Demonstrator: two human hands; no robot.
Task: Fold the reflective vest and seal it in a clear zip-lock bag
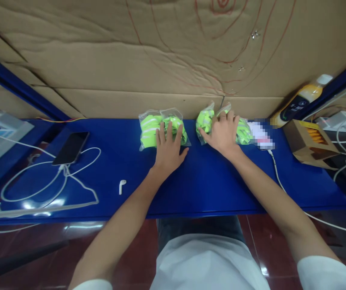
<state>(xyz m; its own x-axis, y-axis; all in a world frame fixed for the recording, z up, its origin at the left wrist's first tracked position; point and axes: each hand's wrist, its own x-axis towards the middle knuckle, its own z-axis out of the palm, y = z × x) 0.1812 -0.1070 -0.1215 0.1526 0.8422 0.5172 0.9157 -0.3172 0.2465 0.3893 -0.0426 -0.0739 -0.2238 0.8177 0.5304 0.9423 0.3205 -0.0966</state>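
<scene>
On the blue shelf, two clear plastic bags of neon-yellow fabric with pale reflective stripes lie side by side at the left of centre; the nearer-to-view left bag (149, 131) is mostly uncovered. My left hand (168, 147) rests on these bags with fingers spread, the thumb out to the right. Further right, more bagged neon-yellow fabric (204, 121) lies against the cardboard. My right hand (223, 131) lies over it, fingers apart, covering its middle. Another part of the yellow fabric (243, 132) shows to the right of that hand.
A phone (71, 148) with looped white cables lies left, and a white earbud (122, 186) near the front. Right stand a leaning drink bottle (301, 100) and an open cardboard box (310, 145). A cardboard wall (100, 68) closes the back of the blue shelf (209, 189).
</scene>
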